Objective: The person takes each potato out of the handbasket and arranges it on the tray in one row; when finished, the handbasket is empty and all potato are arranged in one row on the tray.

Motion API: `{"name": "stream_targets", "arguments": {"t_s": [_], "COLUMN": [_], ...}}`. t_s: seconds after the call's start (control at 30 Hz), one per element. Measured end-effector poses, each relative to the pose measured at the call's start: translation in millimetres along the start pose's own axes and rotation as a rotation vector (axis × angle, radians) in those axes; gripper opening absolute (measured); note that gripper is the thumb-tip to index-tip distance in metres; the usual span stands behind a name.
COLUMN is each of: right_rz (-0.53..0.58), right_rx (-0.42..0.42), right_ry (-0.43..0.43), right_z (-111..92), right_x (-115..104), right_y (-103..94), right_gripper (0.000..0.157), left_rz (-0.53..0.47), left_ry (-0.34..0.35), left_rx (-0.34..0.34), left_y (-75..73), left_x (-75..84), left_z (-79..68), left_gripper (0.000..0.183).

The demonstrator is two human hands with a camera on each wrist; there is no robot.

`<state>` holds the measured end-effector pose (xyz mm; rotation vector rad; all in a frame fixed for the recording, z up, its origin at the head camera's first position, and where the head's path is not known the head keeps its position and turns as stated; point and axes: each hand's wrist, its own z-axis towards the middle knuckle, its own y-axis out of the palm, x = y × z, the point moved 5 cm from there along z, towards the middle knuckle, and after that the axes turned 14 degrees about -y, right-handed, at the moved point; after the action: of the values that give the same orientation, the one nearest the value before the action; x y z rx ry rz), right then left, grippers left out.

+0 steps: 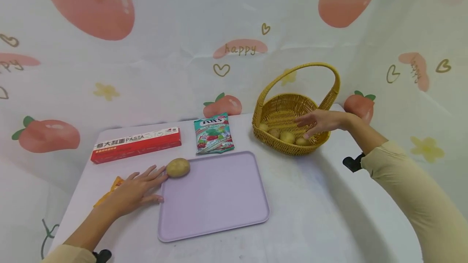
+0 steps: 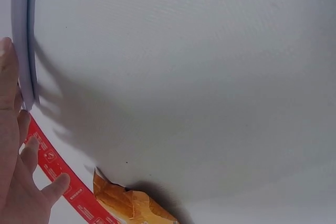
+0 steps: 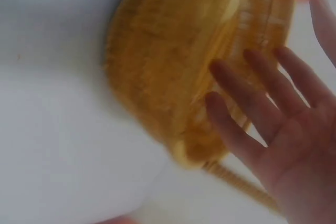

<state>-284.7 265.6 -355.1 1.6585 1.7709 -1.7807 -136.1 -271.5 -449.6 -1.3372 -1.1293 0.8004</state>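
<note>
A potato (image 1: 178, 167) lies at the back left corner of the lilac tray (image 1: 215, 198). My left hand (image 1: 135, 192) reaches to the tray's left rim with fingers extended, its fingertips close beside the potato; whether they touch it I cannot tell. Over the wicker basket (image 1: 283, 147) hovers my right hand (image 1: 321, 121), fingers spread and holding nothing. Several potatoes (image 1: 287, 137) sit along the basket's front inside. In the right wrist view the blurred basket (image 3: 152, 56) stands beyond my spread right fingers (image 3: 247, 95).
Behind the tray lie a red and white pasta box (image 1: 137, 145) and a green candy bag (image 1: 213, 134). An orange packet (image 1: 118, 182) is partly hidden by the left hand. The basket's tall handle (image 1: 318, 65) arches up. A printed cloth (image 1: 164, 64) hangs behind the table.
</note>
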Motion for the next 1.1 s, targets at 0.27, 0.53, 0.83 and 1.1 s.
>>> {"name": "stream_targets", "arguments": {"t_s": [0.27,0.53,0.83,1.1], "right_rz": [0.21,0.376,0.302,0.102], "right_rx": [-0.101,-0.097,-0.115,-0.12], "right_ry": [0.172,0.307,0.336,0.264], "right_z": [-0.8,6.0,15.7,21.8], "right_x": [25.1,41.1,49.4,47.8], "right_y": [-3.2,-0.8,6.4,10.8], "right_gripper": [0.074,0.069,0.062,0.052], "left_rz": [-0.035,-0.044,-0.041,-0.04], "left_ry": [-0.014,-0.009,-0.009,-0.003], "left_rx": [-0.019,-0.02,-0.028,-0.023], "left_y": [-0.4,2.1,-0.6,-1.9], "left_x": [-2.1,-1.7,-0.3,0.4], "left_z": [-1.3,-0.7,-0.2,0.1], "left_gripper": [0.075,0.074,0.074,0.074]}}
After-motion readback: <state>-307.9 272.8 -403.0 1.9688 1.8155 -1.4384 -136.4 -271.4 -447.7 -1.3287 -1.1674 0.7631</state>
